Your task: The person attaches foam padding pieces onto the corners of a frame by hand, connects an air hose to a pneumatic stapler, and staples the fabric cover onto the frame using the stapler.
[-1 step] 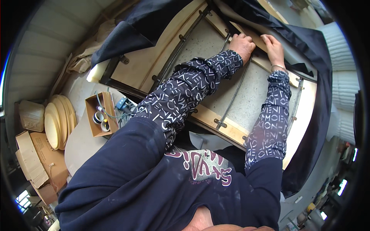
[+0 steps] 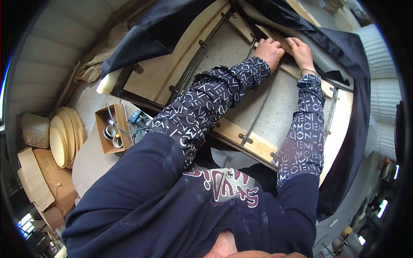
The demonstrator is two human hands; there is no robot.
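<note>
An upside-down-looking furniture frame of pale wood [image 2: 258, 144] lies ahead of me, with thin dark metal rods [image 2: 266, 104] across it and grey speckled padding [image 2: 249, 92] behind them. Dark blue fabric [image 2: 144, 45] hangs loose around its edges. My left hand [image 2: 269, 53] is closed at the far wooden rail, beside the end of a rod; whatever its fingers hold is hidden. Close to its right, my right hand [image 2: 300, 53] has curled fingers against a brown wooden strip [image 2: 275, 35] at the same rail. Its fingertips press near the strip, and anything small between them does not show.
On the left, a small open cardboard box [image 2: 109, 129] holds tape rolls beside a blue-green air tool [image 2: 137, 117] with a hose. Round pale discs [image 2: 64, 137] stand stacked near a larger carton [image 2: 47, 185]. White ribbed rolls [image 2: 383, 90] line the right side.
My right hand has shifted slightly left and its fingers have curled a little closer toward the left hand. The left hand stays at nearly the same spot.
</note>
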